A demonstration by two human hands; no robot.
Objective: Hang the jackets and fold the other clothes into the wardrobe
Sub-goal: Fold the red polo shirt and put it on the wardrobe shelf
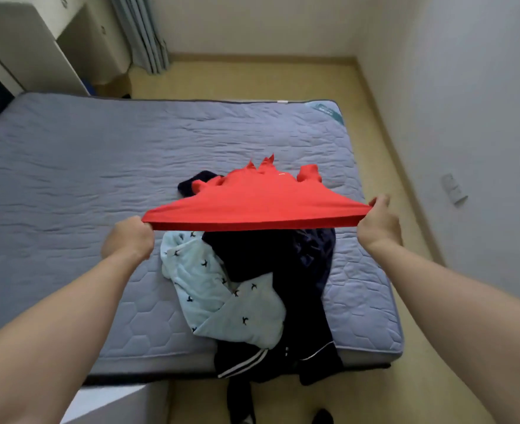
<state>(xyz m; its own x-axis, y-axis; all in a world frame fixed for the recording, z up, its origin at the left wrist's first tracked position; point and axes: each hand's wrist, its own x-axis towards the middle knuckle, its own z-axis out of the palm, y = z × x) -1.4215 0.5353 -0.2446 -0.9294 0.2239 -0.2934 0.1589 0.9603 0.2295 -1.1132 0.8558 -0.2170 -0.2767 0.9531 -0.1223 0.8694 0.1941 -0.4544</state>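
A red shirt point(254, 198) is stretched out flat in the air above the bed. My left hand point(130, 238) grips its hem at the left corner and my right hand point(378, 223) grips the right corner. The collar and sleeves point away from me. Beneath it on the grey mattress point(69, 185) lies a heap of clothes: a light blue garment with small dark birds point(218, 292), a dark navy garment point(286, 264) and a navy jacket with white stripes point(252, 361) hanging over the bed's near edge.
A white cabinet point(38, 41) and grey curtain point(143, 32) stand at the back left. Yellow floor point(252, 78) runs behind and to the right of the bed. A white box point(114, 402) sits at the near left. A wall point(482, 117) closes the right side.
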